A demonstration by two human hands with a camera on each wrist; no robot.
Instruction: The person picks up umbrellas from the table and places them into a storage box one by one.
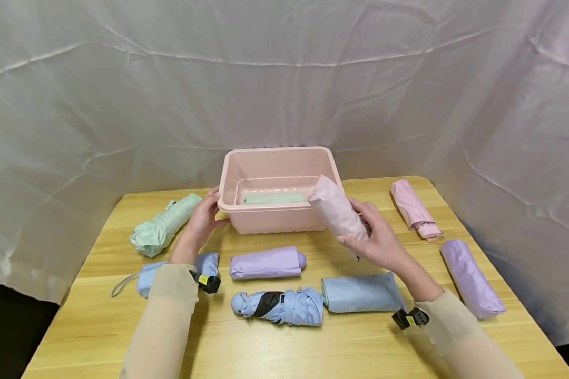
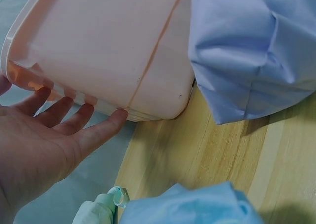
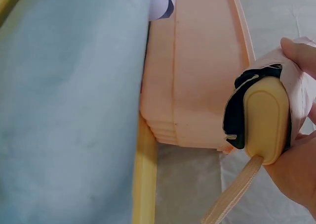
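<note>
Right, my right hand is wrapped around a folded pink umbrella, fingers and thumb curled about its lower end, and its far tip leans over the near right corner of the pink bin just ahead of my knuckles. From the wrist view I see the umbrella's yellow handle and its cord dangling below my palm. My left hand is flat and spread, straight fingers pressed against the bin's left wall under the rim (no grip, only contact). Inside the bin, beyond both hands, lies a green umbrella. Between my wrists sit a lilac umbrella and, nearer me, a blue bundled umbrella. Just under my right forearm lies a blue sleeved umbrella. Left of my left hand rests a mint umbrella.
</note>
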